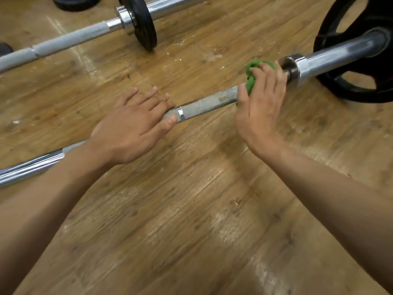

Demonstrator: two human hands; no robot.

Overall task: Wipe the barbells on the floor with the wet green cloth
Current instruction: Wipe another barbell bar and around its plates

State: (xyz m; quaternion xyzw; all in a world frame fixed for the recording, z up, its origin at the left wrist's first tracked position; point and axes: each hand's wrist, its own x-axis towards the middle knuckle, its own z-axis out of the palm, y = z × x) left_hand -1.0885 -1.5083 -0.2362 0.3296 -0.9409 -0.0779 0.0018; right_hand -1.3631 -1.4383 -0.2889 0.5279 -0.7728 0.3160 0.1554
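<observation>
Currently, near barbell point(212, 103): it lies on the wooden floor point(191, 220), running from lower left to upper right. Its big black plate point(331, 47) stands on edge at the right end.
Green cloth point(252, 71): bunched round the rough grip section of the near barbell, just beside the shiny collar point(294, 68). Most of it is hidden under my right hand.
Right hand point(259, 107): the fingers curl over the cloth and the thumb sits on the near side of the bar, so it grips cloth and shaft together. I judge this wrap is chosen so the cloth reaches round the shaft in one stroke.
Left hand point(131, 126): the fingers are straight and spread, laid flat across the bar well left of the cloth. It holds nothing. I judge it is there to stop the bar rolling on its plate.
Stretch between hands: the rough metal shows pale patches. I cannot tell whether they are dirt or wear.
Far barbell point(70, 42): it lies on the floor beyond, carrying a small black plate point(144, 22). Neither hand nor cloth touches it, and nothing shows whether it has been wiped.
Containers: none in view. I see no bucket or bowl for wetting the cloth.
Cloth wetness: cannot be told from here.
</observation>
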